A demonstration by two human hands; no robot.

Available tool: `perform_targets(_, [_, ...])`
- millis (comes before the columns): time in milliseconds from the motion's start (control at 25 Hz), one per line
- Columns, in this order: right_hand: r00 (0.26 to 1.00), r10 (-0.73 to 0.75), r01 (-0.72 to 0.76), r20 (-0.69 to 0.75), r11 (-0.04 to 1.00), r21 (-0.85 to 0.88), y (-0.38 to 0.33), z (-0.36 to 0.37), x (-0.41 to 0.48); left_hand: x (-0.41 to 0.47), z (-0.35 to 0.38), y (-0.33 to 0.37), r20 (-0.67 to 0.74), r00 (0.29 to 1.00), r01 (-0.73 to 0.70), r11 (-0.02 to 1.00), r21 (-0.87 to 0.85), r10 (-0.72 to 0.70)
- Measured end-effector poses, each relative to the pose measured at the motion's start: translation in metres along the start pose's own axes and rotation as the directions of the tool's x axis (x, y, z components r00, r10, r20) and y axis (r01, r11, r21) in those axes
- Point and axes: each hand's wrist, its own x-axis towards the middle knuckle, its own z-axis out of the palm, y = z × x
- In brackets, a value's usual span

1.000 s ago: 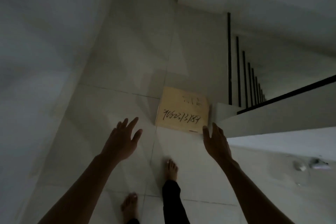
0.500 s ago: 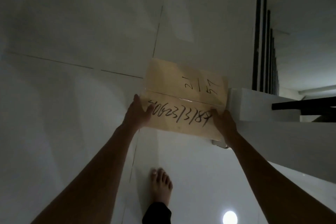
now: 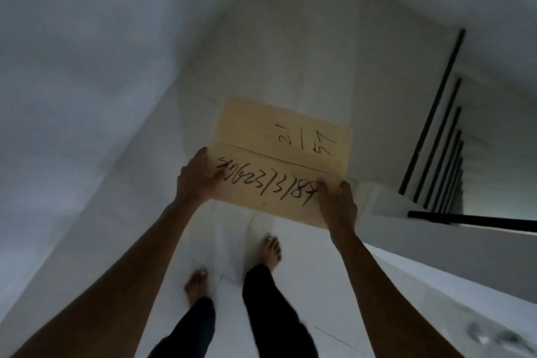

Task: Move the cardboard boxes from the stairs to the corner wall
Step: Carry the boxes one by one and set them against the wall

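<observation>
Holding the cardboard box (image 3: 283, 163) out in front at arm's length, the person has both hands on its near end. The left hand (image 3: 197, 179) is clamped on the box's near left corner, thumb lying over the top face beside the scrawled digits. The right hand (image 3: 338, 205) is wrapped round the box's near right corner, fingers curled over the edge. Both hands are closed tight on the cardboard, nothing else in them.

Relative to the box, the tiled floor (image 3: 232, 244) lies below and towards the viewer, with two bare feet on it. The black stair railing (image 3: 436, 122) stands just to the box's right and beyond, and the white wall (image 3: 87, 81) rises to its left, meeting another wall in a corner past the box's far end. Whether the far end of the box rests on the floor or hangs free, I cannot tell.

Several risks seem likely. The grip takes only the near corners, so the far end could sag or swing, and the flap seam across the top could open. The stair edge sits close on the box's right; a sideways step might clip the railing or put a bare foot off the landing. Dim light makes the footing harder to judge, and smooth tile under bare feet could slip.
</observation>
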Motion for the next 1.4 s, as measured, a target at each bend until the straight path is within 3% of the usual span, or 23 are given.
perform_targets(200, [0.967,-0.232,0.239,0.102,0.969,-0.063,-0.106,-0.046,-0.216,-0.187,-0.199,-0.028,-0.192,0.980,0.019,0.987,-0.157,-0.050])
perform_targets(400, [0.852,-0.445,0.493,0.276,0.859,-0.138,-0.144,-0.037,-0.388,-0.343,-0.306,-0.110,-0.395,0.889,0.116,0.947,-0.299,-0.233])
perform_targets(560, [0.679,-0.566,0.685,0.468,0.718,-0.126,-0.141,0.003,-0.488,-0.458,-0.325,-0.190,-0.499,0.739,0.200,0.854,-0.481,-0.454])
perform_targets(680, [0.505,-0.589,0.801,0.631,0.593,-0.088,-0.125,0.039,-0.572,-0.549,-0.322,-0.259,-0.494,0.582,0.219,0.710,-0.670,-0.646])
perform_targets(840, [0.307,-0.598,0.904,0.740,0.426,-0.031,-0.085,0.078,-0.670,-0.647,-0.311,-0.330,-0.494,0.429,0.185,0.610,-0.771,-0.756])
perform_targets(960, [0.218,-0.563,0.935,0.797,0.354,-0.006,-0.036,0.113,-0.757,-0.719,-0.298,-0.406,-0.442,0.335,0.174,0.516,-0.839,-0.832])
perform_targets(1120, [0.193,-0.524,0.947,0.830,0.322,-0.017,0.034,0.160,-0.838,-0.794,-0.295,-0.498,-0.406,0.314,0.185,0.474,-0.861,-0.858])
perform_targets(1400, [0.281,-0.436,0.924,0.855,0.364,-0.117,0.124,0.244,-0.943,-0.860,-0.312,-0.646,-0.301,0.341,0.203,0.383,-0.901,-0.890])
